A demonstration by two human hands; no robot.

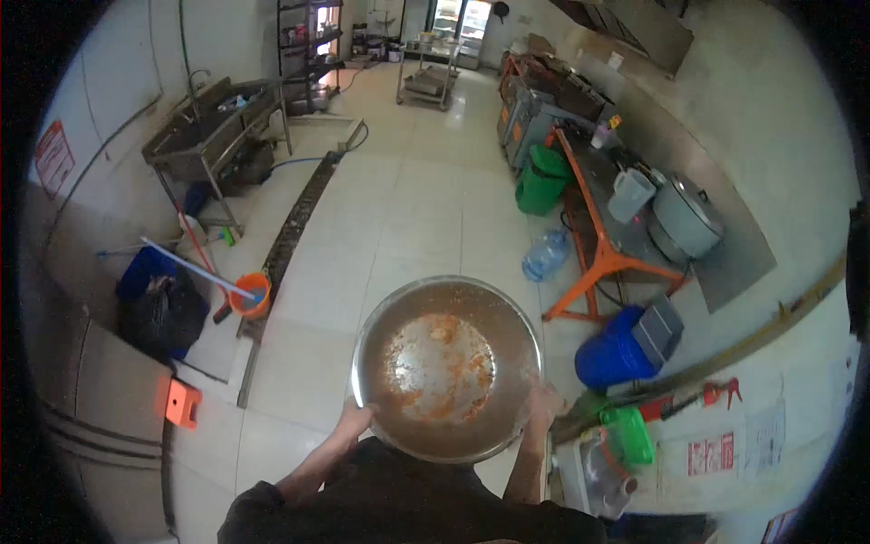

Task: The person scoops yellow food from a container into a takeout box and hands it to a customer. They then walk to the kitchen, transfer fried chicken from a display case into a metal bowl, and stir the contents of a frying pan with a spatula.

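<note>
A large round stainless steel bowl (445, 367) is held in front of my body over the tiled floor. Orange-brown residue clings in patches to its bottom and lower wall, and its inside faces the camera. My left hand (355, 416) grips the rim at the lower left, with the thumb at the edge. On the lower right side, my right hand (542, 406) holds the rim; it looks somewhat blurred. The fingers beneath the bowl are hidden.
At left are a steel sink (204, 129), a floor drain channel (299, 224), an orange bucket (250, 296) and an orange stool (183, 404). Along the right stand an orange-framed table (598, 258), a green bin (544, 180), a water bottle (546, 257) and a blue bin (615, 350). A wheeled cart (428, 51) stands far ahead.
</note>
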